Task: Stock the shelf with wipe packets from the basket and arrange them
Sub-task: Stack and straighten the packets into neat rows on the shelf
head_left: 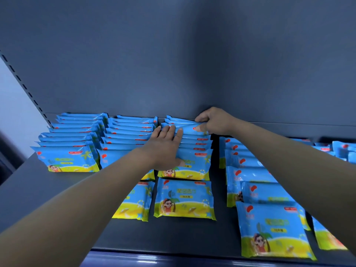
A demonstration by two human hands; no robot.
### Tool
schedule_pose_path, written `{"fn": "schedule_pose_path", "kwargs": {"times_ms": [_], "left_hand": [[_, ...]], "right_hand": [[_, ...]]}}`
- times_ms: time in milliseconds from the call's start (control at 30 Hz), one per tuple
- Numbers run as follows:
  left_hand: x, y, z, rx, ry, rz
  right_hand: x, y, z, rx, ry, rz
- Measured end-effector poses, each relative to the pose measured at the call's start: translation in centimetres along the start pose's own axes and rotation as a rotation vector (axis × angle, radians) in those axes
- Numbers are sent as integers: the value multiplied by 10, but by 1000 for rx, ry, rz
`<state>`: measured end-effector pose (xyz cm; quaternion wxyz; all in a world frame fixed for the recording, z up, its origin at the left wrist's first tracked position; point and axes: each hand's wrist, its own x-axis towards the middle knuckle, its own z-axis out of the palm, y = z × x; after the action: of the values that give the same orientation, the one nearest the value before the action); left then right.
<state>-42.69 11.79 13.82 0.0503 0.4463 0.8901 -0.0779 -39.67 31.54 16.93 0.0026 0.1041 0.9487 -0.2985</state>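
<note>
A: Start at the far left. What have you got there?

B: A tidy row of packets (pixel 73 143), standing on edge and leaning back toward the far wall, on the dark shelf (pixel 48 189). A second row (pixel 127 133) stands just to its right. The film is glossy blue and yellow plastic, flat rectangles with crimped ends.

A: How will they handle?

B: Light and soft, I'd judge, and slick. You'll find they slide over each other, so a row wants support at both ends. Take a packet by its long edges, not by the crimp.

A: And your left hand (pixel 165 149)?

B: Spread flat, fingers extended, pressing on the tops of the middle row (pixel 194 145). It grips nothing, it only steadies.

A: The loose ones near you?

B: One packet (pixel 184 199) lies face up just near of that row, another (pixel 134 203) beside it on its left, partly under your forearm.

A: Your right hand (pixel 213 121)?

B: Curled at the far end of the middle row, thumb and fingers pinching the top edge of the rear packet (pixel 189 128), close to the back wall (pixel 173 64).

A: Further right?

B: More packets (pixel 269 226) lie overlapped and uneven, from near edge to far; those look to need squaring up. No basket is in view.
</note>
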Motion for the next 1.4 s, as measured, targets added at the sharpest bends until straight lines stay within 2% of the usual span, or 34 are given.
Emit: {"fn": "schedule_pose_path", "kwargs": {"times_ms": [100,167,233,367,433,500,600,733,900,1200,1300,1400], "left_hand": [[1,0,0,37,-1,1],[1,0,-2,35,11,9],[-1,-1,-1,35,26,23],[-3,-2,4,35,50,32],[-1,-2,3,28,58,29],[1,-1,1,30,68,30],[2,1,-1,48,93,26],[2,2,-3,15,23,-37],[3,2,-4,34,13,-28],[1,4,-1,76,-1,-56],[-1,5,-1,59,-1,-51],[-3,6,0,16,43,2]], "right_hand": [[-7,6,1,205,104,79],[-7,8,0,155,260,124],[-5,7,0,79,312,171],[-1,7,0,150,252,270],[-1,9,4,271,224,307],[-3,9,7,371,272,336],[-3,9,10,375,352,341],[1,6,14,427,367,421],[3,7,22,705,358,543],[4,6,25,653,363,516],[-3,8,20,509,382,465],[-16,6,14,382,381,338]]}}
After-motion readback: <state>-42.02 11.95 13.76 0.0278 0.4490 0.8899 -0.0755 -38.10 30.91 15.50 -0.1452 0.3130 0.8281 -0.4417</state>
